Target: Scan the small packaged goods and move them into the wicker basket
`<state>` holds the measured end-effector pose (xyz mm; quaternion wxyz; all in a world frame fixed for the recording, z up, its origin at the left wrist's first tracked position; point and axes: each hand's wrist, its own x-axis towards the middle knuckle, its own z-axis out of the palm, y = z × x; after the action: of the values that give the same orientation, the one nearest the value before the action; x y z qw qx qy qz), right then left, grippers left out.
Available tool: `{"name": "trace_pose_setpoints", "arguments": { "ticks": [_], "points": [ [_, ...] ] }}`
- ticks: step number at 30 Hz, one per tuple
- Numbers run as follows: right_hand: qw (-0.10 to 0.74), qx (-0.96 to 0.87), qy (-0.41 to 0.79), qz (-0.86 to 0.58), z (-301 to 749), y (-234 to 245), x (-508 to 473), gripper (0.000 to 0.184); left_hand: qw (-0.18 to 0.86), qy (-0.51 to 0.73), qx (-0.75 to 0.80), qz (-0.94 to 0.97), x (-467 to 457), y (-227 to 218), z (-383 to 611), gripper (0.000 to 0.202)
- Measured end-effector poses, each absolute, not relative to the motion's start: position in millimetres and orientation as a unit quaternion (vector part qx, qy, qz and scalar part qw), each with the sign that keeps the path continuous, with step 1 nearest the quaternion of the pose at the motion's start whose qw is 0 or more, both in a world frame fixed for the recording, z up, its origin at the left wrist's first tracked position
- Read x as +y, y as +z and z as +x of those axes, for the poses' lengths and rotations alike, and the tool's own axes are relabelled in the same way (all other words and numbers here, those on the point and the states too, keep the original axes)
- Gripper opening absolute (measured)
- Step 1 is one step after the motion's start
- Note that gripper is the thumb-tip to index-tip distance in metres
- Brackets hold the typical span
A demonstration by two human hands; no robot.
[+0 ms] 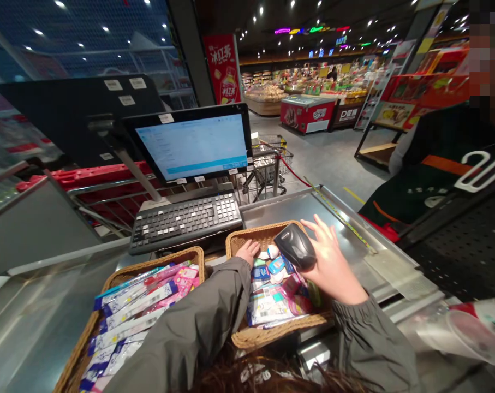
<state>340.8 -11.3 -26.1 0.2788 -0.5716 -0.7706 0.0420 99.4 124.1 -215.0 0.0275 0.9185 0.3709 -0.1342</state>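
Lower centre, the right hand [331,265] closes on a black barcode scanner [295,245] over the far rim of the wicker basket [241,238]. The left hand [248,252] dips among packets [267,308] just inside that rim; its grip cannot be told. Bare steel counter [296,210] lies open beyond, centre right; the keyboard [185,221] sits just upper left.

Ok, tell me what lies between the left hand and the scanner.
The head view shows small packets in the wicker basket lying between the left hand, which reaches into it, and the scanner, held by the right hand.
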Motion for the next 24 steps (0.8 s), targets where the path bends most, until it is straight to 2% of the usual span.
{"name": "trace_pose_setpoints", "arguments": {
  "ticks": [6, 12, 18, 24],
  "points": [
    [0.288, -0.771, 0.046, -0.567, 346.9, -30.7, -6.3, 0.037, 0.065, -0.166, 0.402, 0.898, 125.8, -229.7, 107.0, 0.058],
    [0.289, -0.77, 0.045, -0.568, 350.9, -33.2, -5.0, 0.039, 0.067, -0.171, 0.441, 0.879, 108.3, -216.2, 123.6, 0.047],
    [0.29, -0.763, 0.028, -0.577, 353.7, -32.4, -9.3, 0.042, 0.056, -0.169, 0.461, 0.87, 104.9, -172.2, 127.6, 0.034],
    [0.298, -0.753, 0.001, -0.587, 349.8, -27.2, -20.0, 0.037, 0.041, -0.104, 0.426, 0.898, 104.0, -102.8, 115.2, 0.037]
  ]
}}
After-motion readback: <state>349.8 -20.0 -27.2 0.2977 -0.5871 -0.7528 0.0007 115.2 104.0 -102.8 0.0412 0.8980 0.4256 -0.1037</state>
